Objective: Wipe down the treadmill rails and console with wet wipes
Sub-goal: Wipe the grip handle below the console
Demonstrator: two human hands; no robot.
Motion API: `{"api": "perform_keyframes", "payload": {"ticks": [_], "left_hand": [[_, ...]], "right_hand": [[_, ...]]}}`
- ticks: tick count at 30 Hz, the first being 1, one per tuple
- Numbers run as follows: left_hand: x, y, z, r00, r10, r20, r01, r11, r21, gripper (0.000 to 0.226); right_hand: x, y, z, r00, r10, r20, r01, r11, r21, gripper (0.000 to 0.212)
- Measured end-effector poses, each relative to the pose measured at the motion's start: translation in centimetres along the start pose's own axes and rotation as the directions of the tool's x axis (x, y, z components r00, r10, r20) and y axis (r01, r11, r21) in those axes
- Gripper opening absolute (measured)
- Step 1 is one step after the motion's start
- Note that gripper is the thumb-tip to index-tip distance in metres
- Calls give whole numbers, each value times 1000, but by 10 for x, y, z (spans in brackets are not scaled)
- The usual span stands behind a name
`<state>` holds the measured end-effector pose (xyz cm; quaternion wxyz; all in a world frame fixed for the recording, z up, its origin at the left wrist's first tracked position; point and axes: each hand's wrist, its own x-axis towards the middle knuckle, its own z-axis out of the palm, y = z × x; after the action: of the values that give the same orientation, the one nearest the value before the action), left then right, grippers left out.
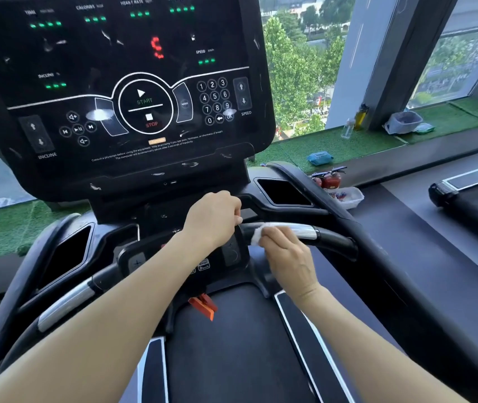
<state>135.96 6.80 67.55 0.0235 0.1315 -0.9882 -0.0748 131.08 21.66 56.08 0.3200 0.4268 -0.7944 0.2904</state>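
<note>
Your forearms reach in from the bottom edge over the treadmill belt (232, 344). Your right hand (287, 257) pinches a white wet wipe (256, 235) against the inner end of the right handlebar (295, 229) — wipe touching the chrome section. Your left hand (214, 218) is curled around the bar's inner end, just beside the wipe. Console (121, 82) stands lit above — orange safety clip (202, 306) hangs below the control pad

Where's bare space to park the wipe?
Free: right cup tray beside the console; left tray; green ledge between blue pack and bottle. Crowded: right handlebar, where the left hand and right hand work the wipe.
</note>
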Motion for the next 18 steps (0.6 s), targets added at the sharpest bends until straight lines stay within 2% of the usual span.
{"api": "perform_keyframes", "payload": {"ticks": [3, 7, 9, 13, 16, 18], "left_hand": [[0, -1, 0, 1000, 6, 0, -6, 1000, -7, 16], [1, -1, 0, 1000, -4, 0, 4, 1000, -10, 15], [2, 0, 0, 1000, 1, -1, -1, 1000, 3, 15], [1, -1, 0, 1000, 3, 5, -3, 1000, 4, 15], [2, -2, 1, 1000, 2, -3, -2, 1000, -1, 16], [2, -1, 0, 1000, 2, 1, -2, 1000, 6, 15]], "right_hand": [[-6, 16, -10, 993, 117, -4, -117, 993, -9, 16], [0, -13, -4, 1000, 9, 14, -10, 997, 72, 27], [4, -26, 5, 999, 39, 20, -40, 994, 103, 28], [-13, 1, 4, 997, -9, 72, 7, 1000, 30, 22], [-19, 10, -3, 998, 20, 56, -21, 1000, 3, 21], [-8, -1, -1, 996, -87, 12, 86, 996, 11, 19]]}}
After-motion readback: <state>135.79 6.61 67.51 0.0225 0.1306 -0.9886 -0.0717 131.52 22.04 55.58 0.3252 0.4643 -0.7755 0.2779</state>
